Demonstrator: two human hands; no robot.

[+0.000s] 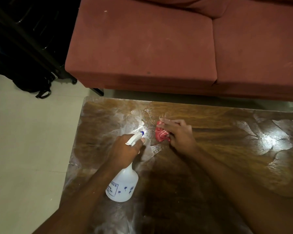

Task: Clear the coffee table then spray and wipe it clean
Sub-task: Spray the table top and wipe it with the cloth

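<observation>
Pressing my right hand (pixel 179 134), fingers laid straight, onto the bunched red cloth (pixel 161 135) on the worktop (pixel 227 132) while my left hand (pixel 125 149) grips the spray bottle (pixel 122 184) just beside it, I'd reckon short overlapping strokes through the wet streaks (pixel 145 115) work best.

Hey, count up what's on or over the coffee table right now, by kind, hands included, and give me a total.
Hands: 2, the left hand and the right hand
Spray bottles: 1, the white spray bottle, gripped by the left hand
Cloths: 1, the red cloth, pressed to the coffee table under the right hand
Total: 4
</observation>
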